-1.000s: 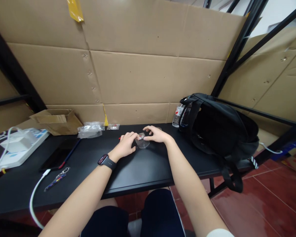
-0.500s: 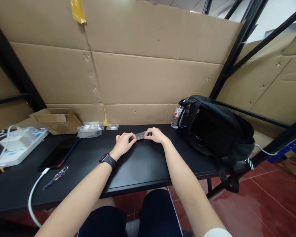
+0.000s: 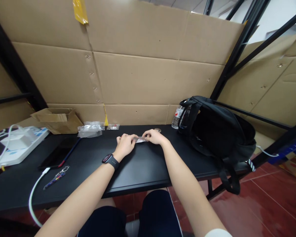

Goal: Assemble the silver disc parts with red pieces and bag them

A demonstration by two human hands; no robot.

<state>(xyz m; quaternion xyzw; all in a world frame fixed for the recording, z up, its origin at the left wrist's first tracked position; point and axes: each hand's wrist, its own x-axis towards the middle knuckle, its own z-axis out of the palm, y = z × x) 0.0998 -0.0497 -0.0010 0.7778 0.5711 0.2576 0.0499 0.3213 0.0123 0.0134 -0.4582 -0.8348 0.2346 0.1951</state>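
Note:
A small clear plastic bag (image 3: 140, 140) lies low over the black table, stretched between my two hands. My left hand (image 3: 125, 144), with a dark watch on its wrist, pinches the bag's left end. At the other end, the fingers of my right hand (image 3: 154, 136) are closed on it. What the bag contains is too small to make out. Just behind my right hand rests a small ring-shaped roll (image 3: 158, 130), perhaps of tape. Farther back on the left are a stack of clear plastic bags (image 3: 90, 129) and a single small packet (image 3: 112, 126).
A black backpack (image 3: 219, 128) stands on the right, beside a water bottle (image 3: 177, 118). To the left are a paper bag (image 3: 60, 121), a power strip (image 3: 27, 146), a dark tablet (image 3: 58, 154) and a keychain (image 3: 56, 179). Cardboard (image 3: 135, 79) walls the table's back.
Both hands have come slightly nearer to me with the plastic bag, which now looks more crumpled. The ring-shaped roll behind my right hand has come into view.

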